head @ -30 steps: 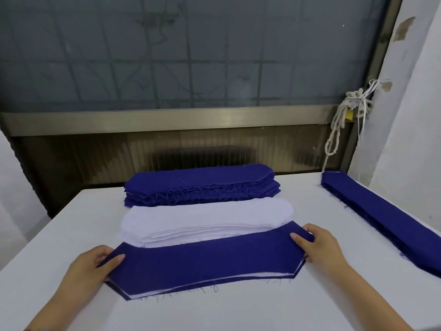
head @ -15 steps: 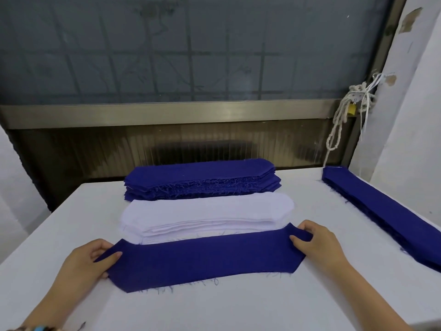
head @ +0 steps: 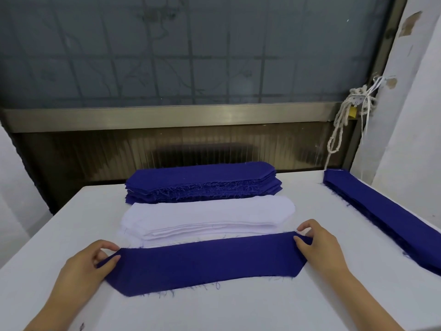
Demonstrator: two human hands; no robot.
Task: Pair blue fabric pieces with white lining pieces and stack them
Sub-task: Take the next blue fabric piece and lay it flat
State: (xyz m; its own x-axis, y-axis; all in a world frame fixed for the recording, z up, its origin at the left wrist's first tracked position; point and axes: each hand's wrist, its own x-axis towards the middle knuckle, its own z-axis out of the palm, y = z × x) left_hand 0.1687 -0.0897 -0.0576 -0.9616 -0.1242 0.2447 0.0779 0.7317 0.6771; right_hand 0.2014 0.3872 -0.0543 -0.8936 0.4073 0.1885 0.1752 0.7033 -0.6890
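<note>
Holding a single blue fabric piece [head: 205, 261] by both ends here, stretched out flat across the near part of the white counter [head: 238, 306]. The left hand [head: 81, 271] pinches the left tip, thumb on top and fingers curled in at the edge. The right hand [head: 319, 247] grips the right end the same way, thumb pressed on the cloth and the fingers bent over the far edge. The piece is a long strip with angled corners, and loose threads fray out along its near edge.

Just behind it, pretty much touching its far edge, sits the white lining stack [head: 207, 213], a thick pile of the same shape with layers that are a bit uneven on the left side. Right behind that is the blue stack [head: 202, 180], also thick, with a frayed front edge, sitting close to the back of the counter.

Off on the right side, well apart from the hands, a second long blue pile [head: 386, 218] runs diagonally along the counter's edge beside the white wall. A knotted white rope [head: 338, 130] hangs from the window frame in the corner above it.
</note>
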